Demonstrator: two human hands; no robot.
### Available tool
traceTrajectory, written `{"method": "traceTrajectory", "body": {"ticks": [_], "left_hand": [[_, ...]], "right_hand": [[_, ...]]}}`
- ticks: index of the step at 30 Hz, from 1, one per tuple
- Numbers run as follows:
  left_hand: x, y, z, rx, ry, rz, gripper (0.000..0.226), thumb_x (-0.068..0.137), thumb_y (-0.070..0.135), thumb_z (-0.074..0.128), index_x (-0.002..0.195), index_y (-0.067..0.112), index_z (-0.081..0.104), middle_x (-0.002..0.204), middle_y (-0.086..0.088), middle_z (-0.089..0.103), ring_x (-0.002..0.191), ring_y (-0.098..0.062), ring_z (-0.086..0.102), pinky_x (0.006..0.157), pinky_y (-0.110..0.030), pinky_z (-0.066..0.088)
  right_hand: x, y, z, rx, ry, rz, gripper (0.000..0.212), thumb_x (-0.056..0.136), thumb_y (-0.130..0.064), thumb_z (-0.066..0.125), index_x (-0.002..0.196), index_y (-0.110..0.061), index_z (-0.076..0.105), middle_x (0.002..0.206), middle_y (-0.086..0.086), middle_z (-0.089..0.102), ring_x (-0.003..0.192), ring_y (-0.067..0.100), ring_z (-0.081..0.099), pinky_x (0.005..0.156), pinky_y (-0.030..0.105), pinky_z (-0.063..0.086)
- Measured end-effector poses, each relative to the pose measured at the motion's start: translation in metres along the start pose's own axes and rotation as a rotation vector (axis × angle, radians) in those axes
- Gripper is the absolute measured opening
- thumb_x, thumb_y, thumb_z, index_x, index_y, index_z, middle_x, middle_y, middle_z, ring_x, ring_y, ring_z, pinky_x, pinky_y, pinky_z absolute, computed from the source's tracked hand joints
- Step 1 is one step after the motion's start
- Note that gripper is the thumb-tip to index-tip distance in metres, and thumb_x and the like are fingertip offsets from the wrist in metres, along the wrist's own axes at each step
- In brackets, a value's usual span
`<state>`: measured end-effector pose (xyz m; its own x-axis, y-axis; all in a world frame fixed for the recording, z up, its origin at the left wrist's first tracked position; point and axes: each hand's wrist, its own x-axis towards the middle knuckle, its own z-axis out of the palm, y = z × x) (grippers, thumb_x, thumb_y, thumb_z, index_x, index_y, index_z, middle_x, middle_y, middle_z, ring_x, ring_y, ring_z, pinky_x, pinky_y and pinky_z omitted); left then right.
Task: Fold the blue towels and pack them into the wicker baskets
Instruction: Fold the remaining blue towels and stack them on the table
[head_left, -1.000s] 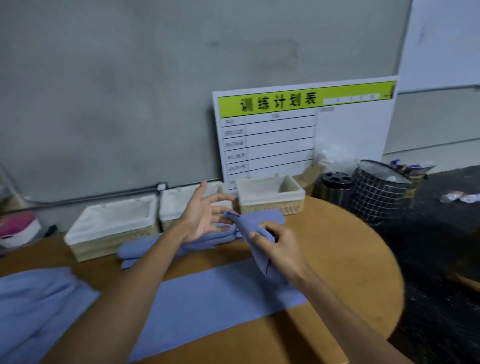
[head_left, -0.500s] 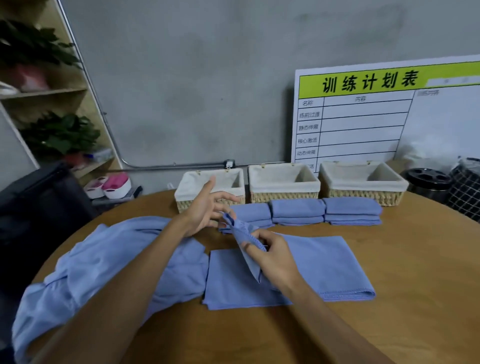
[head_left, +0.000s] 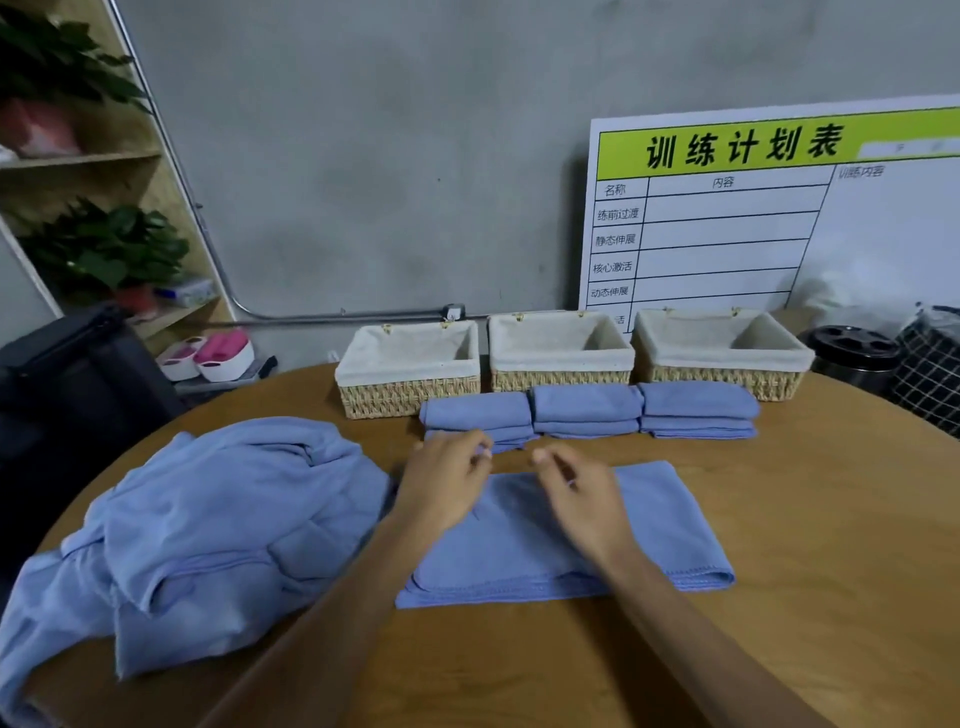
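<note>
I was sitting in what looked like a gym's back room or staff corner, with a bare grey concrete wall ahead of me. A whiteboard headed as a training plan leaned against it behind my round wooden table. To my left stood a wooden shelf with potted plants.

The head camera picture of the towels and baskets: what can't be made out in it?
- Whether either hand's grip holds cloth: left hand and right hand fingertips are motion-blurred over the flat towel.
- How many towels make up the loose heap: bunched folds, cut off by the left edge.
- The whiteboard: right side cut off; bottom row hidden by the baskets.
</note>
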<state>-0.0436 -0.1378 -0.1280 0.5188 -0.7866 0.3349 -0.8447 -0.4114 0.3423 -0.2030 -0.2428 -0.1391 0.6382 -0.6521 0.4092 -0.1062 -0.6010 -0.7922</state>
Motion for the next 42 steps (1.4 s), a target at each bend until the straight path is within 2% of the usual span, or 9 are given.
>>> {"method": "traceTrajectory", "body": {"ticks": [3, 5, 8, 10, 12, 20, 26, 36, 42], "left_hand": [[-0.012, 0.049, 0.031, -0.094, -0.112, 0.07, 0.036, 0.103, 0.033, 0.046, 0.138, 0.029, 0.054, 0.139, 0.006, 0.058, 0.13, -0.019, 0.049, 0.106, -0.043, 0.04], [-0.022, 0.063, 0.049, -0.039, -0.297, 0.083, 0.05, 0.106, 0.045, 0.038, 0.155, 0.035, 0.031, 0.163, 0.01, 0.027, 0.151, -0.015, 0.02, 0.12, -0.044, 0.019], [-0.03, 0.056, 0.06, 0.099, -0.441, 0.106, 0.066, 0.101, 0.066, 0.024, 0.159, 0.041, 0.003, 0.166, 0.017, -0.011, 0.153, -0.013, -0.014, 0.124, -0.047, -0.004], [-0.03, 0.047, 0.06, 0.16, -0.481, 0.113, 0.074, 0.094, 0.076, 0.017, 0.158, 0.044, -0.003, 0.164, 0.02, -0.019, 0.152, -0.014, -0.021, 0.123, -0.051, -0.009], [-0.032, 0.036, 0.055, 0.199, -0.488, 0.115, 0.082, 0.084, 0.086, 0.008, 0.156, 0.048, -0.007, 0.162, 0.022, -0.023, 0.151, -0.015, -0.023, 0.122, -0.053, -0.01], [-0.04, -0.003, 0.041, 0.252, -0.46, 0.043, 0.096, 0.072, 0.097, 0.001, 0.155, 0.05, -0.008, 0.161, 0.02, -0.028, 0.152, -0.018, -0.023, 0.123, -0.053, -0.009], [-0.034, 0.024, 0.052, 0.211, -0.448, -0.011, 0.084, 0.085, 0.085, 0.012, 0.157, 0.046, -0.006, 0.163, 0.017, -0.021, 0.152, -0.017, -0.022, 0.122, -0.054, -0.01], [-0.045, 0.003, 0.05, 0.254, -0.385, -0.069, 0.11, 0.06, 0.099, -0.015, 0.156, 0.048, -0.005, 0.164, 0.015, -0.02, 0.154, -0.02, -0.016, 0.123, -0.052, -0.002], [-0.036, 0.036, 0.056, 0.235, -0.472, -0.074, 0.111, 0.06, 0.099, -0.01, 0.157, 0.045, -0.006, 0.164, 0.013, -0.022, 0.153, -0.023, -0.018, 0.123, -0.056, -0.002]], "right_hand": [[0.009, 0.052, -0.029, -0.264, -0.007, 0.043, 0.024, 0.1, -0.034, 0.047, 0.101, -0.021, 0.067, 0.092, -0.001, 0.069, 0.087, 0.023, 0.064, 0.073, 0.044, 0.05], [0.004, 0.081, -0.047, -0.492, -0.15, -0.03, 0.048, 0.096, -0.049, 0.032, 0.116, -0.022, 0.066, 0.115, 0.002, 0.068, 0.108, 0.028, 0.062, 0.088, 0.045, 0.049], [-0.003, 0.095, -0.069, -0.68, -0.376, -0.019, 0.084, 0.087, -0.075, 0.0, 0.148, -0.034, 0.041, 0.157, -0.01, 0.034, 0.148, 0.019, 0.027, 0.119, 0.042, 0.023], [-0.005, 0.092, -0.076, -0.715, -0.47, 0.041, 0.105, 0.068, -0.084, -0.024, 0.155, -0.043, 0.019, 0.164, -0.016, 0.011, 0.153, 0.013, 0.003, 0.123, 0.043, 0.004], [-0.005, 0.089, -0.076, -0.742, -0.498, 0.066, 0.11, 0.06, -0.084, -0.032, 0.155, -0.046, 0.01, 0.165, -0.017, 0.001, 0.153, 0.012, -0.006, 0.123, 0.045, -0.001], [-0.004, 0.089, -0.076, -0.761, -0.519, 0.08, 0.085, 0.077, -0.076, -0.012, 0.155, -0.046, 0.003, 0.165, -0.014, -0.008, 0.152, 0.014, -0.014, 0.123, 0.047, -0.005], [-0.004, 0.092, -0.078, -0.777, -0.492, 0.074, 0.093, 0.071, -0.078, -0.018, 0.155, -0.047, 0.004, 0.166, -0.013, -0.007, 0.152, 0.016, -0.013, 0.122, 0.048, -0.005], [-0.006, 0.101, -0.081, -0.809, -0.321, 0.158, 0.095, 0.075, -0.072, -0.016, 0.157, -0.032, 0.01, 0.166, -0.003, -0.002, 0.153, 0.027, 0.0, 0.122, 0.049, 0.009], [-0.007, 0.122, -0.117, -0.852, -0.284, 0.215, 0.122, 0.056, -0.082, -0.038, 0.154, -0.033, 0.016, 0.163, 0.0, 0.007, 0.149, 0.03, 0.009, 0.117, 0.051, 0.016]]}}
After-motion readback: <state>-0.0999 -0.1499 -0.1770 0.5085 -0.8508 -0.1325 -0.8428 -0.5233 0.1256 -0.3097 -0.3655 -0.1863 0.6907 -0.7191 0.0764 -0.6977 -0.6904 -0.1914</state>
